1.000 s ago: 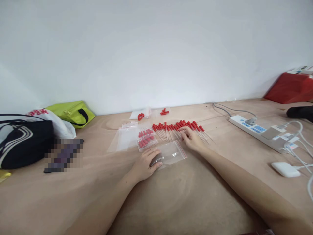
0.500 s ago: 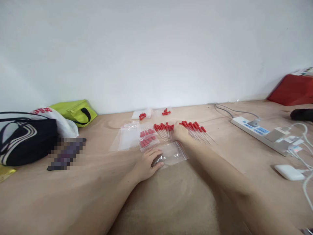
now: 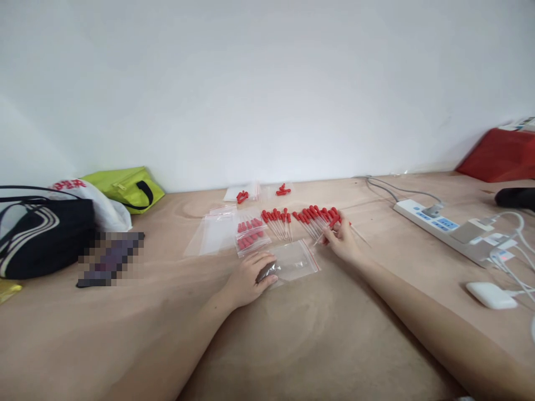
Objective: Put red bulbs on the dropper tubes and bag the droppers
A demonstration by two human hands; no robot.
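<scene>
A clear bag (image 3: pixel 295 264) lies between the hands (image 3: pixel 249 278).

Brown tabletop (image 3: pixel 309 340): red-headed sticks (image 3: pixel 313 210), clear zip bags (image 3: pixel 295 263); power strip (image 3: pixel 438 224) right, black bag (image 3: pixel 62 245) left.

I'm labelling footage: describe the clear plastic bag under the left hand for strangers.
On the brown tabletop, find the left hand. Partly beneath it lies the clear plastic bag, red line along its right edge. It's the nearest such bag.

Head-worn view, facing forward and down across tabletop (image 3: pixel 309 340).
</scene>
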